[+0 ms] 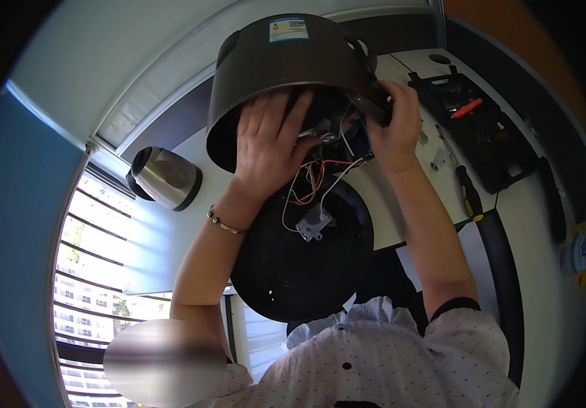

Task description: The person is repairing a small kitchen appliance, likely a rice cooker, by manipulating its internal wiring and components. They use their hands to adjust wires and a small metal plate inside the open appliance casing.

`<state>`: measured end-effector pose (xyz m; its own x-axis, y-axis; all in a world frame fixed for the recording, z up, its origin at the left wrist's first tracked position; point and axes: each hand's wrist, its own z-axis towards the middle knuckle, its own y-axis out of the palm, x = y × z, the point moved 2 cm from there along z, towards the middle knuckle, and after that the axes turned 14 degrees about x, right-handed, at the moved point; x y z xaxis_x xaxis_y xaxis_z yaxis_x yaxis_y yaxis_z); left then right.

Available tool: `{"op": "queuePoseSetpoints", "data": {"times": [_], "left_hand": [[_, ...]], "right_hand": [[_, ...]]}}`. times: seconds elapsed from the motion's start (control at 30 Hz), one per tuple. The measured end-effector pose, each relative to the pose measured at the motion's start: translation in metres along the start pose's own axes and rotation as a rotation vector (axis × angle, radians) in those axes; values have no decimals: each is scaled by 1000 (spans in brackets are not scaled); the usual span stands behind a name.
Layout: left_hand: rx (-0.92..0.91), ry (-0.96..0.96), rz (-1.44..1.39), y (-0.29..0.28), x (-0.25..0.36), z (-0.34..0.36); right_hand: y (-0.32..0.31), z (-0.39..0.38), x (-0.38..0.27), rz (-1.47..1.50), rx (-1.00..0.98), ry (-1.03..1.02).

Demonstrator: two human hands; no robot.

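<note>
A black, drum-shaped appliance housing (286, 64) is tilted up with its open underside toward me. My left hand (266, 139) reaches into the opening, fingers stretched out and spread; their tips are in shadow against the inside. My right hand (398, 129) is closed round the housing's right edge, beside a black handle-like part. Red, yellow and white wires (317, 180) hang from the inside, where metal parts show dimly. They run down to a small grey part (312, 223), which lies on a round black lid-like piece (293, 279) below the housing.
A steel kettle (168, 178) with a black base stands at the left on the white table. To the right lies an open black tool case (504, 146) with a red-handled tool (466, 108). A yellow-and-black screwdriver (468, 194) lies nearer, by my right forearm.
</note>
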<state>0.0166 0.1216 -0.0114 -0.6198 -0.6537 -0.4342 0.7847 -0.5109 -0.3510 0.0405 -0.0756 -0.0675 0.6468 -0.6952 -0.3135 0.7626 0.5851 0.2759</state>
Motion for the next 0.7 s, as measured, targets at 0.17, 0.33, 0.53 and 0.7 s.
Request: {"op": "queuePoseSetpoints", "data": {"times": [0.17, 0.33, 0.53, 0.7], "left_hand": [[16, -61, 17, 2, -3, 3], [-34, -134, 79, 1, -5, 8], [-17, -139, 105, 7, -5, 13], [30, -151, 85, 12, -5, 17]], "right_hand": [[0, 0, 1, 20, -4, -8], [2, -2, 0, 37, 6, -16], [1, 1, -1, 31, 7, -56], [2, 1, -3, 53, 9, -19]]}}
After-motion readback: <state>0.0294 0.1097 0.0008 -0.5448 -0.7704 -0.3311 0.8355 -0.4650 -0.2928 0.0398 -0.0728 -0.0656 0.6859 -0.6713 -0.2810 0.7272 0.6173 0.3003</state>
